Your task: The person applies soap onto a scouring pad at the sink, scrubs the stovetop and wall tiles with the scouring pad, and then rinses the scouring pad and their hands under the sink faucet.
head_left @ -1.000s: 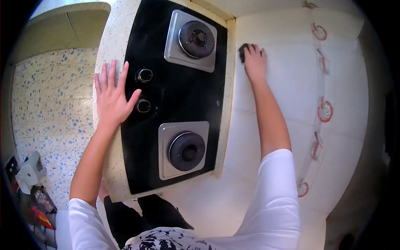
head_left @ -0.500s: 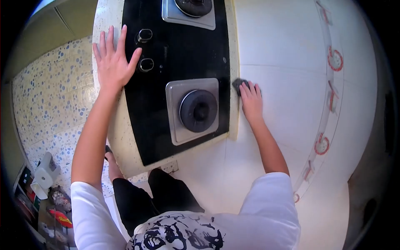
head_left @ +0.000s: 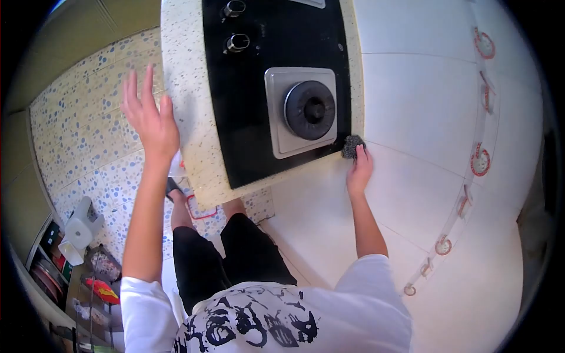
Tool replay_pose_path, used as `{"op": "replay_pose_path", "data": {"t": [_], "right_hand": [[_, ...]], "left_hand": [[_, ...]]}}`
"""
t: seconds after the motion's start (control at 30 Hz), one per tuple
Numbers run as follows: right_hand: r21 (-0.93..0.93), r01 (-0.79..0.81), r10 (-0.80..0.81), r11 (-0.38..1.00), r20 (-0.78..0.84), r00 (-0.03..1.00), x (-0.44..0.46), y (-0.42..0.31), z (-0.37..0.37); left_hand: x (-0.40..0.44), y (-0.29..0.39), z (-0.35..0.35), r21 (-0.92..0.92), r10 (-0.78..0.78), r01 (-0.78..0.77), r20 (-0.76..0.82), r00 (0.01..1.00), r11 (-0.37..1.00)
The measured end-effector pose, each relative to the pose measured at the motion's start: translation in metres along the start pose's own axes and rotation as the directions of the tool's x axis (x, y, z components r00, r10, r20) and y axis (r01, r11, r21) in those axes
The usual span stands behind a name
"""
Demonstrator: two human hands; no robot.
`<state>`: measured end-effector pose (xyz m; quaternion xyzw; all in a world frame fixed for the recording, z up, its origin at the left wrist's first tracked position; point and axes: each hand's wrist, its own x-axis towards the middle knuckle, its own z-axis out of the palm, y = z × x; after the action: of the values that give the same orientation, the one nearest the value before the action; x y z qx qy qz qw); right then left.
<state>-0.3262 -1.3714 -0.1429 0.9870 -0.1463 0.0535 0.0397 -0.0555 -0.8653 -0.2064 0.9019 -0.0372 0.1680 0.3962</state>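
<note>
My right hand holds a dark grey steel wool scrubber at the near right corner of the black gas stove. The scrubber rests by the stove's edge, where the speckled countertop meets the white tiled wall. My left hand is raised just off the counter's front edge, fingers apart, with nothing in it. Nearest to my right hand is a round black burner on a square metal plate. Two control knobs sit on the stove's front side.
The wall carries a strip of red-patterned decorated tiles. At lower left a white plastic stool stands on the pebble-patterned floor. Beside it is a rack with packets. A red-rimmed item lies near my feet.
My left hand has lifted off the countertop and moved clear of its edge. My right hand has slid the scrubber along the wall side to the near corner. The view has shifted.
</note>
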Motion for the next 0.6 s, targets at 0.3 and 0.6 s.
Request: {"op": "replay_pose_path", "data": {"t": [0.3, 0.6], "right_hand": [[0.408, -0.481, 0.557, 0.776, -0.085, 0.826, -0.041, -0.072, 0.052], [0.28, -0.291, 0.3, 0.915, 0.009, 0.954, -0.106, -0.218, 0.031]], "left_hand": [[-0.121, -0.028, -0.048, -0.3, -0.387, 0.5, 0.364, 0.847, 0.812], [-0.162, -0.037, -0.087, -0.222, -0.36, 0.509, 0.481, 0.799, 0.832]]}}
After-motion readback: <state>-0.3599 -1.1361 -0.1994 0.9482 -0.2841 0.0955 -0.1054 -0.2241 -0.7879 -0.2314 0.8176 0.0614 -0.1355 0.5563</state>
